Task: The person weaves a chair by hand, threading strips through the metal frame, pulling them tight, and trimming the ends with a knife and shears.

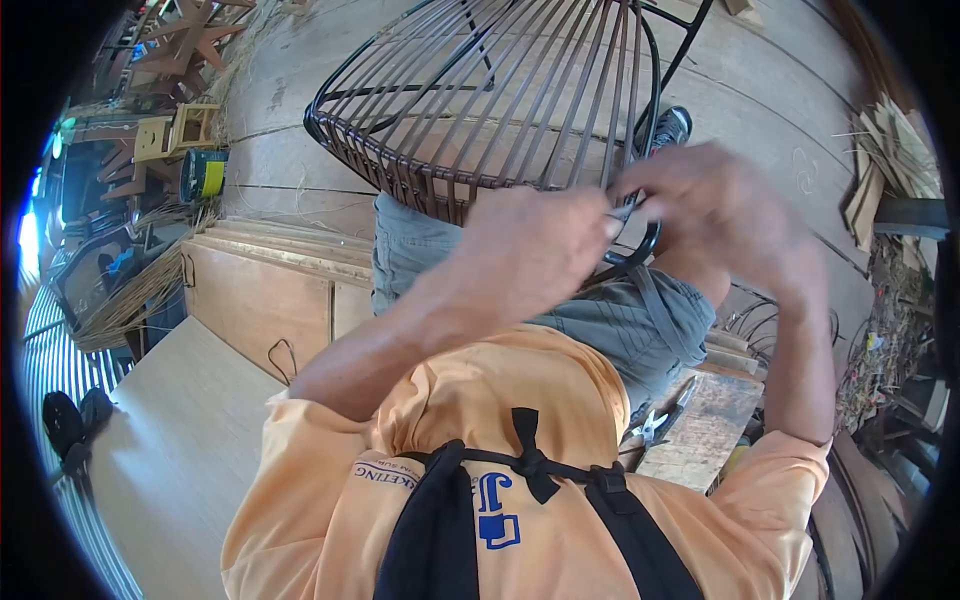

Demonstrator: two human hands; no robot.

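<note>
Across my lap rests a chair frame (385, 150) with a dark metal rim and many brown strips strung lengthwise across it. My left hand (540, 235) is closed at the near right corner of the frame, its thumb and fingers pinching a thin, shiny dark strip (627, 210). Close beside it, my right hand (705, 200) is curled around the same spot, smeared by motion, with its fingertips at the strip. The fingers partly cover the strip's ends and the rim there. Below the hands, the black rim tube (635, 262) curves over my thigh.
Pliers (655, 425) lie on a worn wooden block (710, 415) by my right hip. A plywood panel (190, 470) is at my left. A black and yellow can (205, 175) and small wooden stools (180, 130) stand farther left. Wood scraps (890, 160) lean at the right.
</note>
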